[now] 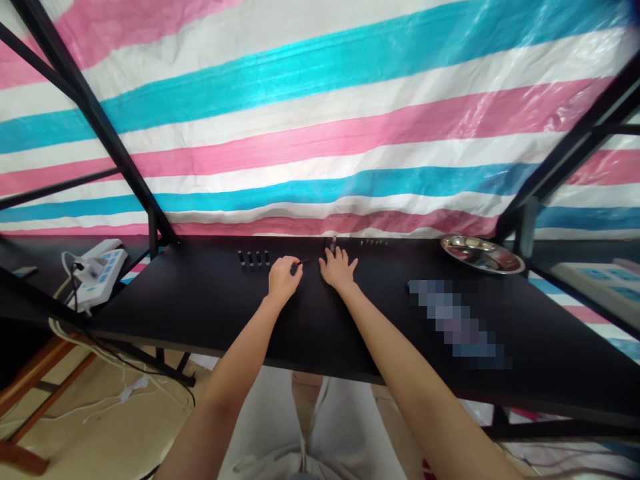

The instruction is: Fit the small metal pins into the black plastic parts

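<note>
My left hand point(284, 279) is closed over the black table, and a thin dark object point(304, 261) pokes out from between its thumb and fingers; its kind is too small to make out. Just left of that hand, several short black cylinders with light ends point(254, 258) stand in a row. My right hand point(339, 268) is palm down with its fingers spread. Its fingertips are near a small dark and clear item point(333, 243) at the table's back edge; whether they touch it I cannot tell. Right of it lies a row of several tiny metallic pieces point(374, 243).
A round shiny metal tray point(483, 255) sits at the back right of the black table point(200, 307). A blurred-out long object point(455, 323) lies nearer me. Black metal frame bars point(125, 160) rise at both sides. A white power strip point(107, 277) is at the left.
</note>
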### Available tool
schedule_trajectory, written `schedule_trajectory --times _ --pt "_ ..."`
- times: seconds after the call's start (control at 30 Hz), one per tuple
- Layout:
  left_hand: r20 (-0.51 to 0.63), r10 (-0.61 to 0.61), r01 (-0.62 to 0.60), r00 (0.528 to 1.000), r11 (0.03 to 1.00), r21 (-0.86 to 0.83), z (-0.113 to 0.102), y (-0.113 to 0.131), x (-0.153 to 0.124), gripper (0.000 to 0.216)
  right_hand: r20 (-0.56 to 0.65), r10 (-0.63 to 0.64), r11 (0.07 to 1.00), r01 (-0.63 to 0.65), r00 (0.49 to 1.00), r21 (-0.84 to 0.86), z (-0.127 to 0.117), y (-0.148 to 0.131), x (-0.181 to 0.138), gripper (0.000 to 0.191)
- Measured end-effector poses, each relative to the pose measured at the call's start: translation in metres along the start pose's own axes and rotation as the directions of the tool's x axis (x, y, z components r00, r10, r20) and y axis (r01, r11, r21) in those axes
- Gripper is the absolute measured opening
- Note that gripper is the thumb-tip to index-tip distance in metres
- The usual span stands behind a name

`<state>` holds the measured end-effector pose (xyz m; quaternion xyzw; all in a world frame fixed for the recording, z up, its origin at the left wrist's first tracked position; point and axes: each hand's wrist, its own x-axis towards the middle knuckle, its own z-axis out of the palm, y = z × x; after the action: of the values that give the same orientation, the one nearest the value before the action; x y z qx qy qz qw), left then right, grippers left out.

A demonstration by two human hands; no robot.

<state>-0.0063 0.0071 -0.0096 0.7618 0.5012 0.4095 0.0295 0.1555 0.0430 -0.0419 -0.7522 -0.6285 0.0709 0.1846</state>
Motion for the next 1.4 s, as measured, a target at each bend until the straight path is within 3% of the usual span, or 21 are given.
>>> schedule_trajectory --times 0.1,0.37,0.67,0.9,1.07,1.23,1.4 --pt "-0.044 0.029 -0.03 0.999 0.999 -0.027 0.0 -0.004 -0.004 0.011 0.025 0.008 1.0 -0.009 1.0 0.007 0.0 0.0 0.003 0.053" --pt "-0.101 -0.028 0.019 0.995 0.996 -0.088 0.001 -0.007 -0.003 0.008 0.036 0.014 1.0 -0.014 0.999 0.018 0.004 0.002 0.006 0.056" --pt "-0.08 -0.022 0.01 0.997 0.988 -0.153 0.004 -0.005 -0.006 0.006 0.03 0.0 1.0 0.0 1.0 -0.015 0.003 0.003 0.004 0.056" --pt "-0.094 -0.067 0.047 0.993 0.978 -0.201 0.007 -0.009 -0.005 0.007 -0.15 -0.111 0.986 0.128 0.982 0.105 0.004 0.003 -0.012 0.045" --pt "-0.071 -0.045 0.031 0.996 0.983 -0.183 0.008 -0.01 -0.008 0.007 -0.357 -0.161 0.931 0.262 0.92 0.256 -0.002 0.002 -0.018 0.033" --pt "-0.086 -0.063 0.044 0.994 0.977 -0.207 0.008 -0.012 -0.007 0.007 -0.588 -0.087 0.825 0.389 0.804 0.41 -0.016 -0.002 -0.024 0.02" --pt "-0.066 -0.136 0.113 0.989 0.956 -0.272 0.008 -0.01 -0.006 0.006 -0.596 0.034 0.746 0.377 0.802 0.549 -0.026 -0.009 -0.038 0.015"
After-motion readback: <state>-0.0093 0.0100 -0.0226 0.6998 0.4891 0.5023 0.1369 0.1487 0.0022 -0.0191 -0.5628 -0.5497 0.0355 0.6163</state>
